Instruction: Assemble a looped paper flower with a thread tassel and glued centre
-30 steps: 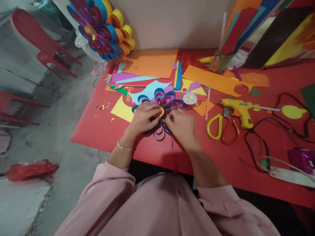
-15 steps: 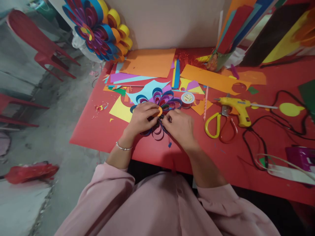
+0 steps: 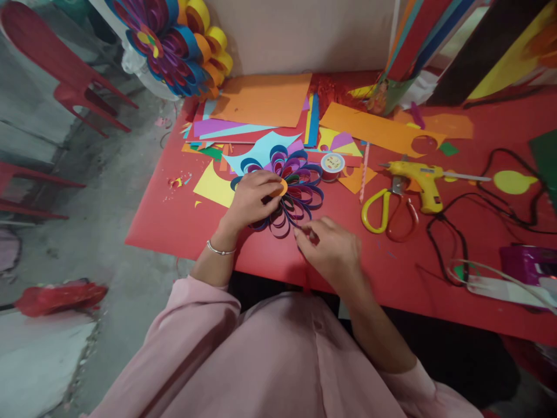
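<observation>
Paper flower (image 3: pixel 296 191) made of curly loops lies flat on the red table (image 3: pixel 174 226), close to the near edge and right in front of the person. Blue and purple loops fan out all round an orange circle (image 3: pixel 282 187) in its middle.

The left hand (image 3: pixel 252 200) is on it, coming in from the flower's 8 o'clock side. Its fingers are bent over the middle and press on the orange circle, so this hand holds the paper flower down.

The right hand (image 3: pixel 335 249) is off the flower, just beside the bottom loops. From that hand the flower sits at about 11 o'clock. Its fingertips (image 3: pixel 304 235) are pinched close together and point at the loops. I cannot tell if a tiny bit is between them.

So the left hand is the nearer one.

At 3 o'clock from the flower lie yellow scissors (image 3: pixel 383 197) and a yellow glue gun (image 3: pixel 420 172). A little tape roll (image 3: pixel 332 164) sits at 1 o'clock, near the loops.
</observation>
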